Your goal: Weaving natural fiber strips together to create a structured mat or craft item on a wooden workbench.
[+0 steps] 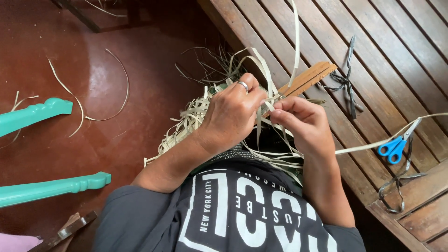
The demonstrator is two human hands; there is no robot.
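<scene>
My left hand (231, 114), with a ring on one finger, grips a bundle of pale flat straw strips (189, 123) over my lap. My right hand (301, 123) pinches thin strips right beside it, fingertips almost touching the left hand. A wooden ruler (308, 78) pokes out from behind both hands onto the slatted bench. Loose strip ends (295, 42) stick upward and fan out to the left. What lies under the hands is hidden.
A dark wooden slatted bench (382, 46) fills the right side, with blue-handled scissors (394, 147) and dark strips (347, 79) on it. One long pale strip (373, 142) runs across it. Two teal chair legs (42, 186) and stray strips (79, 112) lie on the red floor.
</scene>
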